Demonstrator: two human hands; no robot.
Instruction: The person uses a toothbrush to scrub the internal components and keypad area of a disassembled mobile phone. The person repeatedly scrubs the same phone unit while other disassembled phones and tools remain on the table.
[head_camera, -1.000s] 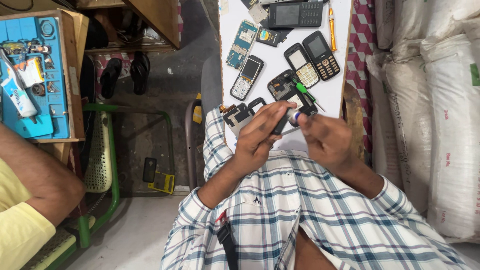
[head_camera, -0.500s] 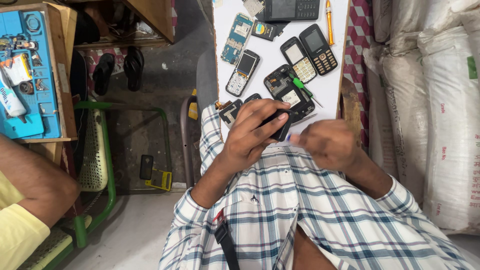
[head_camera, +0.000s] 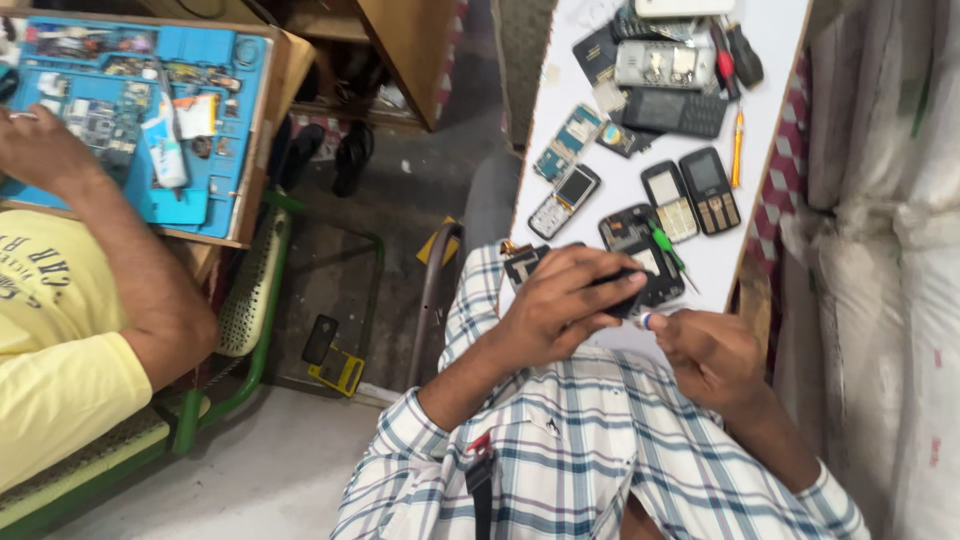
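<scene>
My left hand (head_camera: 565, 300) is closed around a small black phone part (head_camera: 622, 290) at the near edge of the white table (head_camera: 770, 110). My right hand (head_camera: 705, 355) sits just right of it, fingers curled, with a small white-and-blue tip showing at the fingertips beside the part. Right behind my hands lies an opened black phone (head_camera: 640, 250) with a green-handled screwdriver (head_camera: 665, 245) across it. Another dismantled black phone piece (head_camera: 522, 265) lies under my left wrist. Both sleeves are blue-and-white checked.
Several keypad phones (head_camera: 565, 200), circuit boards and screwdrivers (head_camera: 737, 150) lie farther back on the table. White sacks (head_camera: 890, 250) stack at the right. At the left, a person in a yellow shirt (head_camera: 60, 330) works over a blue mat (head_camera: 150, 120). A green chair frame (head_camera: 250, 330) stands on the floor.
My hands have dropped from in front of the opened phone to the table's near edge. The left hand now covers the black part, and the view has shifted so more of the table's far end shows.
</scene>
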